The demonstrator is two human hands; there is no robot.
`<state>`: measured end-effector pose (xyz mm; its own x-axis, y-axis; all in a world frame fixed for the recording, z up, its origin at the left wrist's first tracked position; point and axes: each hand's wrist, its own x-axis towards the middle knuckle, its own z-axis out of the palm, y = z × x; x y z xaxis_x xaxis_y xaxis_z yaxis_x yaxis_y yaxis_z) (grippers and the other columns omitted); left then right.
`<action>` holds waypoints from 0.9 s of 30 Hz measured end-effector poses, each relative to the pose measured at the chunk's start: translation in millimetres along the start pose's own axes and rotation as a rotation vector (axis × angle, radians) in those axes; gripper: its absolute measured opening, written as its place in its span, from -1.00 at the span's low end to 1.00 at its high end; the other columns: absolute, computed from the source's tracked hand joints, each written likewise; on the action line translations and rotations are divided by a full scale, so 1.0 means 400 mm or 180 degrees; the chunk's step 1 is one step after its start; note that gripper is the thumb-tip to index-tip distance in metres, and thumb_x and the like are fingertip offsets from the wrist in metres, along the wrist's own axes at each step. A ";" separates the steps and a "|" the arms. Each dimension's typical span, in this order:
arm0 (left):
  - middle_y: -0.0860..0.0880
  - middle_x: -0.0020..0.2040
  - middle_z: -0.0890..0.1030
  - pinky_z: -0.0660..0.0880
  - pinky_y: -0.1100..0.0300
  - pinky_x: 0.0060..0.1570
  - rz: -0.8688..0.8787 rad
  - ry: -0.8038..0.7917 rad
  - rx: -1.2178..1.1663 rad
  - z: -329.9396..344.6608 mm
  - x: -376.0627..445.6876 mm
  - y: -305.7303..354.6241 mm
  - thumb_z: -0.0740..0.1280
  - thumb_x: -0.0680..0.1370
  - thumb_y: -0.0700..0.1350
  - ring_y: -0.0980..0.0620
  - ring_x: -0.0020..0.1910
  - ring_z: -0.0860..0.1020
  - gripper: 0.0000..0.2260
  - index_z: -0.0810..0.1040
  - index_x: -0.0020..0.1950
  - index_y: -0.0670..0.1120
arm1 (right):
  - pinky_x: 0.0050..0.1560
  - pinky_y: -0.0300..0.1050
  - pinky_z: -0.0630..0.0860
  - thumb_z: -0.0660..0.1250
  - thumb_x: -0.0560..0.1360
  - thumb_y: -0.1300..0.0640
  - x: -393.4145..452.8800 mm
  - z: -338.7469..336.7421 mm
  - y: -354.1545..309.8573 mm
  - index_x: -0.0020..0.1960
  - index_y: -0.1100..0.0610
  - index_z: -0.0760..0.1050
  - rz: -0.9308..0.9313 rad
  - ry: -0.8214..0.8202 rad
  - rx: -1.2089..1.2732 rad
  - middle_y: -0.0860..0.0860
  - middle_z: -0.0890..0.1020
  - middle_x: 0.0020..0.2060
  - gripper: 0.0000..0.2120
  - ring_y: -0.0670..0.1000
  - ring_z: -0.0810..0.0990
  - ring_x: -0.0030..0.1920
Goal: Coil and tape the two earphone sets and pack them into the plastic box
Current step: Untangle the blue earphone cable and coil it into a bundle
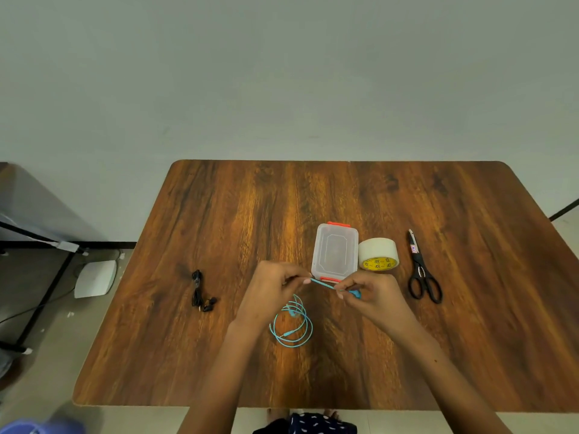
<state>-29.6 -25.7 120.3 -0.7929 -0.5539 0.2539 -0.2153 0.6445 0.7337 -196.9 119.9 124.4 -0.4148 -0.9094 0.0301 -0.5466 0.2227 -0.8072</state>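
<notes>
1. Stretching a short run of thin turquoise earphone cable (322,284) taut between both hands, above the brown wood-grain desk (470,324); left hand (269,289) pinching one end at the fingertips, right hand (369,292) pinching the other, with a turquoise earbud showing at its fingers.
2. Remainder of the same cable lying in loose loops on the desk, just below and between the hands; not yet a tidy coil, no tape on it.
3. Second set, black earphones (200,292), bunched on the desk well to the left, untouched and untaped.
4. Clear rectangular plastic box with orange clips (334,250), lid on, just beyond the hands; needs opening before packing.
5. Risks, as judged: loose loops snagging or knotting if drawn up too fast; coil springing open if either pinch slackens before taping; both hands occupied, so reaching for tape likely to let the coil go.
6. Roll of pale packing tape with yellow core (378,254) touching the box's right side; black-handled scissors (423,274) further right, apart.
7. Nothing lying between the hands and these tools.
</notes>
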 end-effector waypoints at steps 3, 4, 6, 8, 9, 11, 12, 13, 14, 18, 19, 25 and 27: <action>0.07 -0.15 0.71 0.50 0.41 -0.17 -0.0034 0.0115 -0.0081 0.010 -0.005 -0.012 0.44 0.48 -0.19 0.21 -0.18 0.63 -0.89 0.71 -0.02 -0.08 | -0.12 -0.35 0.56 0.50 0.36 0.30 0.001 0.005 0.019 -0.13 0.12 0.69 0.0115 0.0236 0.0293 -0.09 0.70 -0.22 -0.87 -0.17 0.65 -0.14; 0.06 -0.14 0.71 0.51 0.41 -0.16 -0.0062 0.0160 -0.0100 0.015 -0.006 -0.016 0.44 0.48 -0.21 0.21 -0.18 0.63 -0.88 0.71 -0.01 -0.08 | -0.13 -0.37 0.55 0.51 0.35 0.29 0.004 0.012 0.024 -0.14 0.12 0.69 0.0169 0.0342 0.0332 -0.10 0.69 -0.24 -0.87 -0.17 0.65 -0.17; 0.03 -0.08 0.71 0.53 0.40 -0.09 -0.0162 0.0307 -0.0165 0.023 -0.007 -0.027 0.42 0.49 -0.25 0.19 -0.11 0.65 -0.85 0.70 0.03 -0.12 | -0.13 -0.42 0.53 0.51 0.35 0.28 0.014 0.026 0.036 -0.15 0.10 0.69 0.0301 0.0520 0.0337 -0.12 0.68 -0.25 -0.88 -0.17 0.65 -0.19; 0.01 0.01 0.69 0.52 0.38 0.04 -0.0326 0.0497 -0.0336 0.024 -0.010 -0.043 0.41 0.49 -0.28 0.19 0.00 0.64 -0.82 0.68 0.07 -0.15 | -0.12 -0.45 0.52 0.51 0.36 0.27 0.022 0.041 0.052 -0.14 0.10 0.68 0.0425 0.0641 0.0337 -0.13 0.67 -0.24 -0.88 -0.18 0.64 -0.17; 0.02 0.03 0.68 0.51 0.37 0.08 -0.0442 0.0570 -0.0429 0.022 -0.013 -0.054 0.41 0.49 -0.27 0.20 0.04 0.63 -0.81 0.67 0.09 -0.16 | -0.12 -0.47 0.51 0.50 0.37 0.26 0.026 0.049 0.061 -0.13 0.11 0.68 0.0469 0.0701 0.0330 -0.14 0.67 -0.23 -0.90 -0.19 0.64 -0.16; 0.04 0.02 0.68 0.52 0.37 0.06 -0.0728 0.0585 -0.0464 0.020 -0.022 -0.080 0.43 0.49 -0.22 0.22 0.01 0.63 -0.81 0.67 0.09 -0.14 | -0.12 -0.51 0.49 0.48 0.40 0.22 0.029 0.070 0.077 -0.11 0.12 0.68 0.0529 0.0780 0.0297 -0.13 0.66 -0.21 -0.92 -0.20 0.63 -0.15; 0.04 -0.01 0.69 0.53 0.37 0.03 -0.0863 0.0517 -0.0380 0.023 -0.029 -0.095 0.43 0.48 -0.20 0.23 -0.03 0.63 -0.82 0.68 0.07 -0.13 | -0.12 -0.52 0.48 0.46 0.42 0.21 0.029 0.085 0.085 -0.09 0.13 0.68 0.0542 0.0762 0.0263 -0.11 0.67 -0.20 -0.93 -0.20 0.62 -0.14; 0.04 -0.05 0.70 0.53 0.38 -0.01 -0.0980 0.0381 -0.0272 0.030 -0.038 -0.110 0.44 0.48 -0.18 0.24 -0.08 0.62 -0.84 0.69 0.04 -0.11 | -0.10 -0.50 0.48 0.45 0.44 0.21 0.027 0.102 0.093 -0.07 0.14 0.68 0.0568 0.0707 0.0226 -0.09 0.68 -0.18 -0.92 -0.20 0.62 -0.13; 0.04 -0.07 0.70 0.52 0.40 -0.04 -0.1089 0.0183 -0.0168 0.041 -0.049 -0.123 0.44 0.48 -0.16 0.26 -0.11 0.62 -0.86 0.69 0.02 -0.10 | -0.06 -0.43 0.52 0.43 0.45 0.21 0.025 0.120 0.100 -0.05 0.15 0.68 0.0618 0.0613 0.0184 -0.05 0.70 -0.15 -0.90 -0.15 0.64 -0.10; 0.00 -0.06 0.71 0.55 0.22 0.01 -0.1371 -0.0613 0.0174 0.107 -0.106 -0.159 0.42 0.50 -0.15 0.17 -0.11 0.62 -0.89 0.70 -0.01 -0.10 | 0.14 -0.19 0.51 0.40 0.46 0.28 0.019 0.178 0.121 0.03 0.20 0.66 0.0708 0.0044 -0.0092 0.06 0.68 0.05 -0.84 0.00 0.63 0.07; 0.00 -0.05 0.70 0.54 0.18 0.03 -0.1385 -0.0757 0.0284 0.122 -0.121 -0.166 0.42 0.50 -0.15 0.15 -0.09 0.62 -0.88 0.70 0.00 -0.09 | 0.15 -0.22 0.49 0.40 0.46 0.29 0.016 0.189 0.124 0.03 0.19 0.66 0.0682 -0.0052 -0.0184 0.06 0.67 0.09 -0.84 0.00 0.62 0.10; 0.08 0.14 0.63 0.45 0.20 0.10 -0.1023 -0.1421 0.1410 0.186 -0.170 -0.188 0.29 0.56 -0.04 0.07 0.14 0.55 -0.78 0.61 0.17 0.03 | 0.21 -0.21 0.49 0.38 0.47 0.30 -0.008 0.229 0.124 0.04 0.17 0.65 0.0774 -0.0269 -0.0384 0.04 0.66 0.08 -0.82 -0.05 0.61 0.08; 0.03 0.22 0.57 0.44 0.18 0.14 -0.1001 -0.1497 0.1685 0.206 -0.172 -0.194 0.26 0.58 -0.03 0.03 0.20 0.51 -0.74 0.56 0.24 -0.01 | 0.21 -0.21 0.49 0.37 0.47 0.29 -0.016 0.234 0.124 0.04 0.17 0.65 0.0815 -0.0298 -0.0396 0.03 0.67 0.05 -0.83 -0.06 0.61 0.06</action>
<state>-5.2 5.9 -5.9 -0.7826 -0.5469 -0.2976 -0.6203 0.7256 0.2978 -153.2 103.9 29.0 -0.4849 -0.8453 -0.2243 -0.5204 0.4850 -0.7029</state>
